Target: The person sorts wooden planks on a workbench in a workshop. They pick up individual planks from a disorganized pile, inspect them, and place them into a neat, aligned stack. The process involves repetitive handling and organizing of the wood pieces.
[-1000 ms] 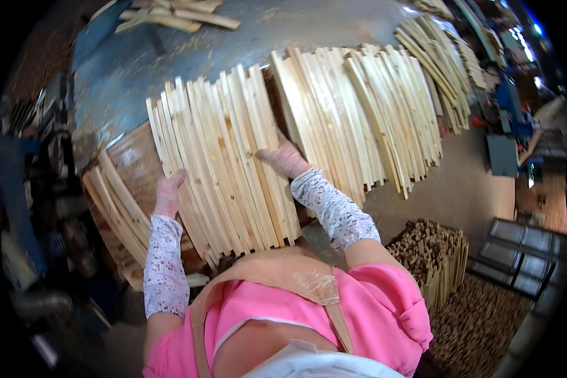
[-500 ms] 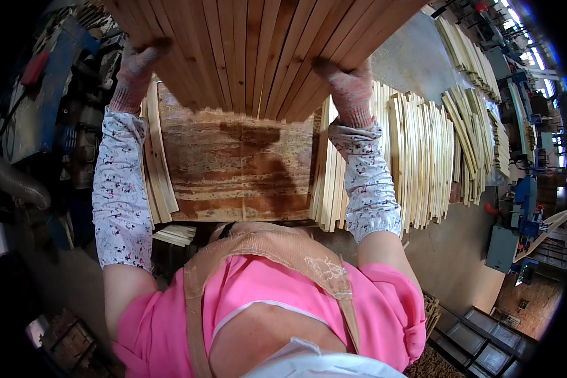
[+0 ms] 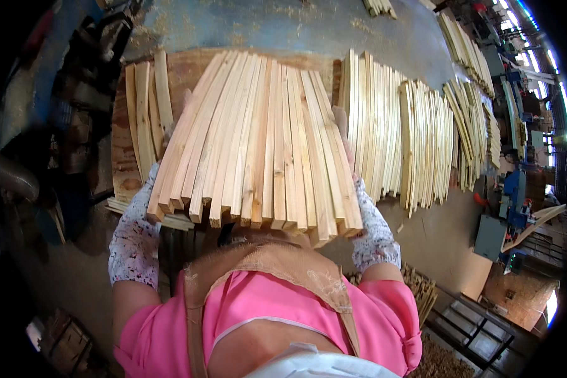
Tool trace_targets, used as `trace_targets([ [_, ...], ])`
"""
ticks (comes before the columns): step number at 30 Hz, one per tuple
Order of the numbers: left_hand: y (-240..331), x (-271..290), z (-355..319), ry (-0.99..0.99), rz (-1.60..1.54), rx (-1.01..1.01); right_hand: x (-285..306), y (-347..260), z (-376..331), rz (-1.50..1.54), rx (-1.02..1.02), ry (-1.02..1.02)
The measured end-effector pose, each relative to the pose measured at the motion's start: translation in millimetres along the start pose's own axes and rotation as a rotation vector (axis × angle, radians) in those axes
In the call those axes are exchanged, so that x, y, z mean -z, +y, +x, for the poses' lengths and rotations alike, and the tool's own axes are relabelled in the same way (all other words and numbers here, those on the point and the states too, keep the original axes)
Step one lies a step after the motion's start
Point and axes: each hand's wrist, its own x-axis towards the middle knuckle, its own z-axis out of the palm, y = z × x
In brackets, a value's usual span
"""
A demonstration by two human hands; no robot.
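Note:
A wide row of pale wooden strips (image 3: pixel 264 138), pressed side by side, is lifted in front of my body with its uneven ends toward me. My left hand (image 3: pixel 169 133), gloved and mostly hidden, grips the left edge of the row. Against the right edge, my gloved right hand (image 3: pixel 346 142) squeezes from the other side. Most of the fingers are out of sight behind the wood. Below the row lies a brown wooden board (image 3: pixel 127 182), its worn surface largely covered.
Several loose strips (image 3: pixel 143 107) lie at the board's left. More rows of strips (image 3: pixel 425 148) stretch to the right. Beyond the board is a grey-blue surface (image 3: pixel 283 28); machines (image 3: pixel 516 189) stand far right, and a black metal frame (image 3: pixel 475 331) is at lower right.
The row of strips has come down and toward me from high up, tilting so its lit upper face shows. Both hands have come down with it, still gripping its sides.

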Motion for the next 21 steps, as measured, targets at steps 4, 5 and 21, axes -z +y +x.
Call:
trace_targets([
  [4, -49.7, -34.1, -57.3, -0.089, 0.19, -0.023, -47.1, 4.4, 27.4, -0.15, 0.02, 0.018],
  [5, -56.6, -42.1, -66.2, -0.118, 0.218, -0.029, -55.5, 13.0, 27.3, -0.252, 0.017, 0.022],
  [21, 59.0, -18.8, -13.2, 0.279, 0.011, 0.305, 53.9, 65.5, 2.4, -0.289, -0.336, 0.403],
])
